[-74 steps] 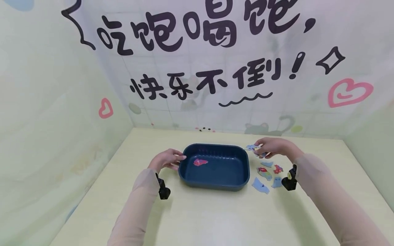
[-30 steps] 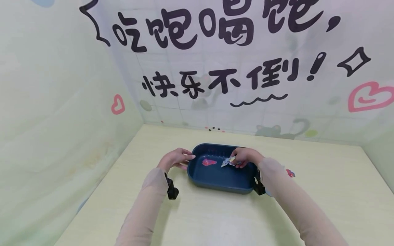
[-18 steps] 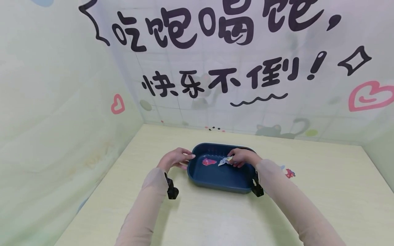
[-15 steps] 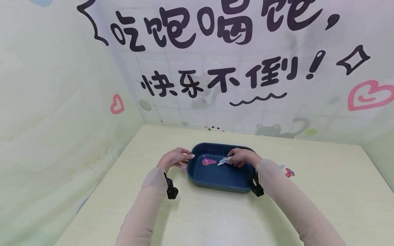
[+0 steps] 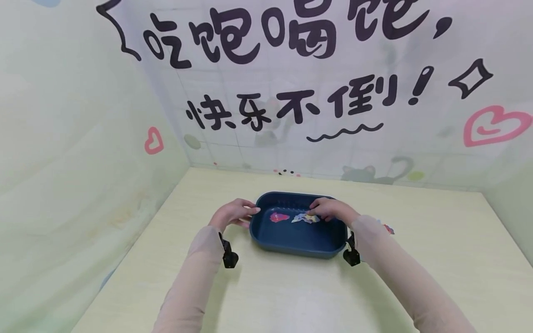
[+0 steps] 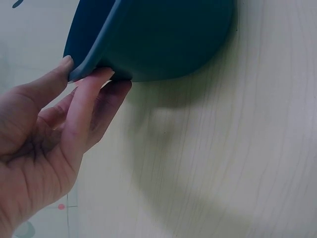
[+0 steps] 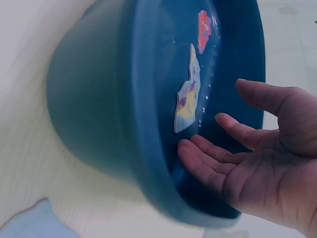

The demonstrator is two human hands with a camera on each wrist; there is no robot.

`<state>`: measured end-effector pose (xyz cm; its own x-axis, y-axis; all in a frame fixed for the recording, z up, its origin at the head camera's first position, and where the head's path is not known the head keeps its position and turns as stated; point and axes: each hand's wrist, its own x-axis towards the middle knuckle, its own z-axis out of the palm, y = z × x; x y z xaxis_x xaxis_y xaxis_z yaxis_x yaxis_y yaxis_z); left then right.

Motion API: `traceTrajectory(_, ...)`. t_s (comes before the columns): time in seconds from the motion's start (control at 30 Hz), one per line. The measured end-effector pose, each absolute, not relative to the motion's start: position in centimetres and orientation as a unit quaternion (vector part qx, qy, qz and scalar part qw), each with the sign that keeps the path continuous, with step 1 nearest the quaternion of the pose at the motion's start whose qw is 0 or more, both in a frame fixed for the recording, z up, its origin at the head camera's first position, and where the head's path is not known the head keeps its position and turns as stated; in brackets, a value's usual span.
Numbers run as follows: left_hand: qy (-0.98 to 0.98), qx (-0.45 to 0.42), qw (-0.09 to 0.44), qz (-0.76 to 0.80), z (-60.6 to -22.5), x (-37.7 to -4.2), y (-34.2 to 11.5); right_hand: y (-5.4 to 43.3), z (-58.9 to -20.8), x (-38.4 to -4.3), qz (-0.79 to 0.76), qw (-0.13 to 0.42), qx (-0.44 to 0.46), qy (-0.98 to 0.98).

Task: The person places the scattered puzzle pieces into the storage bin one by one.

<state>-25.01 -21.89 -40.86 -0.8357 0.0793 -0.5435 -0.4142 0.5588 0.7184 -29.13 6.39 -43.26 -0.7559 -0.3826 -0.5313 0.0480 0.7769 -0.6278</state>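
A dark blue plastic basin (image 5: pixel 287 250) stands on the table. At its left end my left hand (image 5: pixel 234 212) pinches the rim, thumb on the edge and fingers against the outer wall (image 6: pixel 168 39). My right hand (image 5: pixel 334 211) reaches over the right end, inside the basin. In the right wrist view that hand (image 7: pixel 262 144) has its fingers spread and holds nothing. Just beyond its fingertips, a flat light-blue puzzle piece (image 7: pixel 188 101) with yellow and purple print lies on the basin's bottom. A smaller red-pink puzzle piece (image 5: pixel 279 217) lies to its left.
More puzzle pieces lie on the table right of the basin, mostly behind the right sleeve; a red one (image 5: pixel 388 229) peeks out. A light-blue piece (image 7: pixel 39 222) shows at the lower left of the right wrist view. A printed cloth wall (image 5: pixel 233 152) borders the table's back.
My right hand carried the light-blue puzzle piece from the table's right side into the basin and has let go of it beside the red-pink one. The left hand stays on the rim.
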Motion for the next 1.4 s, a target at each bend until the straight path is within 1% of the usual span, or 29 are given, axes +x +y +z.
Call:
traceTrajectory(0.07, 0.840, -0.099, 0.270, 0.459, -40.9, -25.0, -21.8, 6.4, -41.0, -27.5, -0.322, 0.337, -0.087, 0.880)
traceTrajectory(0.1, 0.840, -0.097, 0.270, 0.461, -40.9, -25.0, -21.8, 6.7, -40.5, -27.2, -0.331, 0.337, -0.091, 0.877)
traceTrajectory(0.37, 0.838, -0.094, 0.275, 0.461, -40.7, -25.1, -21.8, 9.2, -39.0, -26.7, -0.390, 0.347, -0.126, 0.844)
traceTrajectory(0.67, 0.839, -0.089, 0.277, 0.459, -40.7, -25.2, -21.9, 12.3, -38.0, -26.5, -0.417, 0.308, -0.109, 0.848)
traceTrajectory(0.9, 0.839, -0.089, 0.280, 0.458, -40.8, -25.3, -21.9, 15.5, -38.9, -26.4, -0.418, 0.288, -0.085, 0.857)
traceTrajectory(1.2, 0.838, -0.093, 0.283, 0.458, -41.0, -25.4, -21.9, 19.8, -41.3, -25.8, -0.405, 0.294, -0.055, 0.864)
traceTrajectory(1.3, 0.837, -0.096, 0.284, 0.458, -40.9, -25.5, -21.9, 21.8, -43.1, -26.4, -0.390, 0.279, -0.052, 0.876)
traceTrajectory(1.4, 0.836, -0.099, 0.285, 0.458, -40.9, -25.5, -21.9, 23.2, -44.0, -26.6, -0.361, 0.258, -0.048, 0.895)
